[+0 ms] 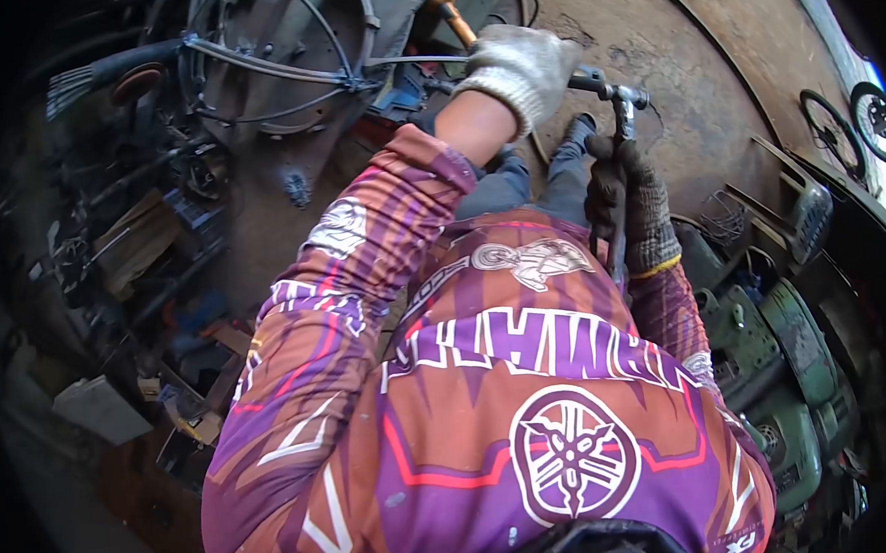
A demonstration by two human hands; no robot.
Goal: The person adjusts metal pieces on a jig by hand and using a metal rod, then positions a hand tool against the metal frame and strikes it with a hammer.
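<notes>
Straight grey metal bar (pixel 624 119), one o'clock: dark-gloved right hand (pixel 639 201) clenches it; white-gloved left hand (pixel 520 67) grips round black rod (pixel 587 81); best held steady.

The gloved left hand (pixel 520 67) at one o'clock grips an orange-ended bar (pixel 458 23); the gloved right hand (pixel 639 196) at two grips a metal shaft (pixel 624 119); round wire frame (pixel 322 77) at eleven; green machinery (pixel 799 338) near four.

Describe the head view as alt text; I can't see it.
Gloved left hand and gloved right hand grip a metal tool in front of the wearer's patterned shirt. A round metal frame is at upper left; two wheels are at far right.
</notes>
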